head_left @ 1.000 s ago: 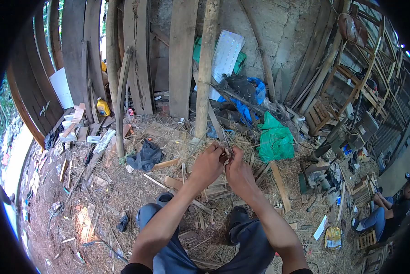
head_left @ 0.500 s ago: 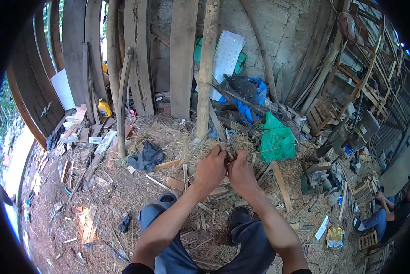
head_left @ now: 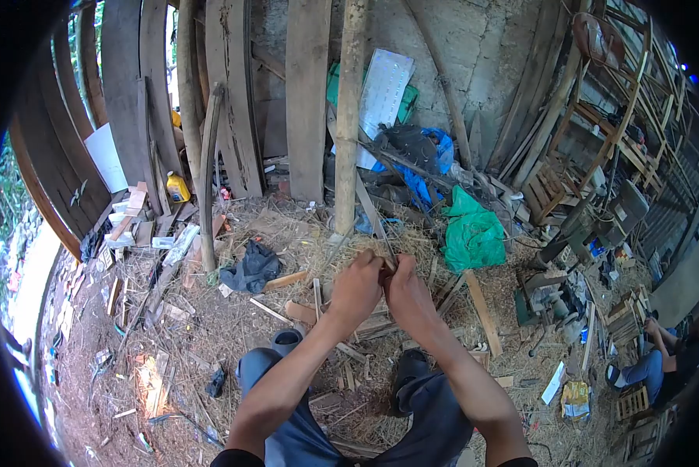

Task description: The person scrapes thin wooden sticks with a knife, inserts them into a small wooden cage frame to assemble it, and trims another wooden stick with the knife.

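Observation:
My left hand (head_left: 355,292) and my right hand (head_left: 411,296) meet in front of me, above the littered ground between my knees. Both are closed, thumbs and fingertips pinched close together. A thin, narrow grey strip (head_left: 387,247), like a blade, sticks up and away from between the hands, nearest my right fingers. A small brown piece (head_left: 388,265), perhaps wood, shows between the fingertips. Most of what I grip is hidden by the fingers, so its exact kind is unclear.
A wooden post (head_left: 349,117) stands ahead, with a green plastic sheet (head_left: 474,232) to its right and a black cloth (head_left: 251,267) to its left. Wood scraps and straw cover the ground (head_left: 287,366). Another person (head_left: 664,358) sits at far right near a machine (head_left: 621,214).
The thin strip stands out less from between my hands and its angle has shifted. My hands stay together in nearly the same place, and the view has shifted slightly.

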Demonstrator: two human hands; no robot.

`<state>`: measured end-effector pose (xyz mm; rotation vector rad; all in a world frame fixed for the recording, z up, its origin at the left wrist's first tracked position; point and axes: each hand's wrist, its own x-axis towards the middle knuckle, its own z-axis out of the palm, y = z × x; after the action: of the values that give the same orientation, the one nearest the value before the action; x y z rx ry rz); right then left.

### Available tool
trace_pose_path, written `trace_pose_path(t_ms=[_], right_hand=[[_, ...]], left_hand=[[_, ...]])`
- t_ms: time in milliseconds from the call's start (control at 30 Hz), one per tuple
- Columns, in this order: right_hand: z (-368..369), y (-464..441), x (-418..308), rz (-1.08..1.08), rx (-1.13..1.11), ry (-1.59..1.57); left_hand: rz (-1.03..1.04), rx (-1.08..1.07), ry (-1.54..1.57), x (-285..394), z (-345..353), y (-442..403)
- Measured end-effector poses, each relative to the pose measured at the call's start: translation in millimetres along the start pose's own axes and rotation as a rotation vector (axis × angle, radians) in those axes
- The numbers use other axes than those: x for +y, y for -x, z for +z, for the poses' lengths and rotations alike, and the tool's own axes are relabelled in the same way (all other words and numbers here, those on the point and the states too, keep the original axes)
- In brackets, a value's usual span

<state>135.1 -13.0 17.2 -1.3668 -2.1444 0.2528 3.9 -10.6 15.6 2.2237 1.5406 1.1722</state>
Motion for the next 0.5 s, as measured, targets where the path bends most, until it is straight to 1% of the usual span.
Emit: trace_pose_path(t_ms=[33,100,133,200,233,267,300,333,367,400,433,467,500], right_hand=[[-1.5,0.4,1.1,0.000,0.001,-0.001],[-6.3,1.6,3.5,0.023,-0.073,-0.037],[-10.0,2.9,5.2,0.024,-0.069,-0.041],[-16.7,1.4,6.2,-0.046,-0.020,-0.218],[-18.0,-0.9,5.3,-0.051,-0.019,-0.215],[-20.5,-2.8,5.3,-0.025,0.029,-0.202],[-23.5,-4.1,6.2,0.003,0.079,-0.188],[-26.4,-5.6,9.6,0.004,0.082,-0.183],[-29.1,-7.8,14.8,0.074,0.157,-0.222],[-31.6,-9.7,19.2,0.144,0.232,-0.264],[-35.2,-11.7,23.2,0.145,0.234,-0.269],[-39.8,-13.8,28.4,0.210,0.243,-0.291],[-43.7,-13.7,33.9,0.275,0.250,-0.312]], left_hand=[[0.045,0.007,-0.038,2.0,-0.2,0.6],[0.040,-0.001,-0.030,4.3,0.0,1.6],[0.034,-0.008,-0.022,4.4,-1.2,1.6],[0.029,0.000,0.026,2.4,-7.2,-2.6],[0.020,0.006,0.086,2.5,-8.6,-5.5],[0.023,0.010,0.091,0.4,-11.1,-9.4],[0.051,-0.012,0.108,-4.0,-16.3,-14.0],[0.080,-0.036,0.123,-7.0,-21.1,-18.3],[0.084,-0.037,0.125,-7.8,-24.9,-20.8],[0.063,-0.046,0.224,-5.0,-33.0,-22.3],[0.038,-0.054,0.321,-5.1,-38.7,-22.8],[0.036,-0.055,0.317,-10.0,-39.5,-23.5],[0.100,-0.022,0.369,-16.2,-38.0,-23.9]])
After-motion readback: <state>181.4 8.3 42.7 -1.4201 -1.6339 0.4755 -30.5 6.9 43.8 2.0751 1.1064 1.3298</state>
